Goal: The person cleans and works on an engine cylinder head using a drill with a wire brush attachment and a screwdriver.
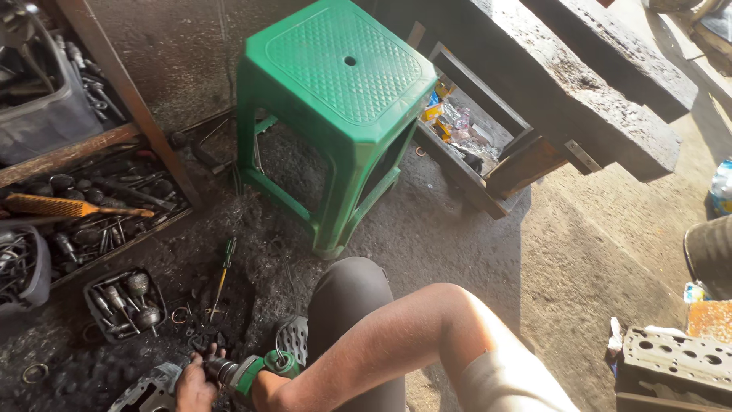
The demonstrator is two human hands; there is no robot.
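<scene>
At the bottom left, my right hand grips the body of a green power tool; the bare forearm reaches it across my dark-clothed knee. My left hand is closed around the tool's dark metal front end. Just left of the hands, a grey round metal part lies on the dirty floor, cut off by the frame edge. My foot in a grey perforated shoe rests beside the tool.
A green plastic stool stands ahead, with a heavy wooden bench behind it. At the left are trays of dark metal tools and an orange-handled brush. A green screwdriver lies on the floor. A drilled metal block sits at the right.
</scene>
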